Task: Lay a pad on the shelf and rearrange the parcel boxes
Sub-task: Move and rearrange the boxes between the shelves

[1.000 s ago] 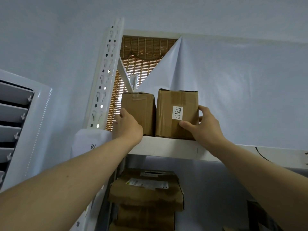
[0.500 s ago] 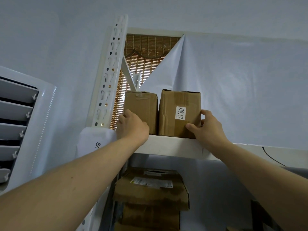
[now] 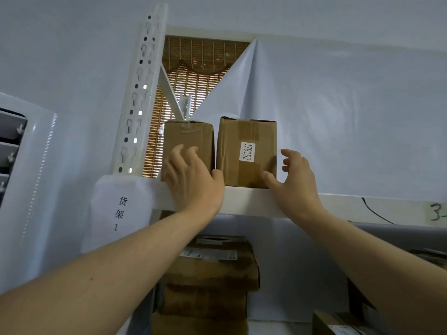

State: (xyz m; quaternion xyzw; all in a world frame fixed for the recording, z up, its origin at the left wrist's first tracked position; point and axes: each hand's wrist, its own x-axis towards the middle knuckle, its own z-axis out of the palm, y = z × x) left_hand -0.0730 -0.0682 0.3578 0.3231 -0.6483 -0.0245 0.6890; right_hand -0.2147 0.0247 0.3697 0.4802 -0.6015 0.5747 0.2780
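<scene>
Fingers spread and loose, the left hand (image 3: 191, 175) lies against the plain box (image 3: 188, 141); the right hand (image 3: 294, 176) holds nothing beside the labelled box (image 3: 246, 151). Both boxes stand together on the shelf (image 3: 244, 198); no pad is visible, so that step seems left.

the white top shelf (image 3: 251, 199) carries two brown parcel boxes, side by side and almost touching. the labelled box (image 3: 244, 151) bears a sticker "j79152". the plain box (image 3: 187, 139) stands just left of it, near the perforated upright post (image 3: 140, 93).
</scene>
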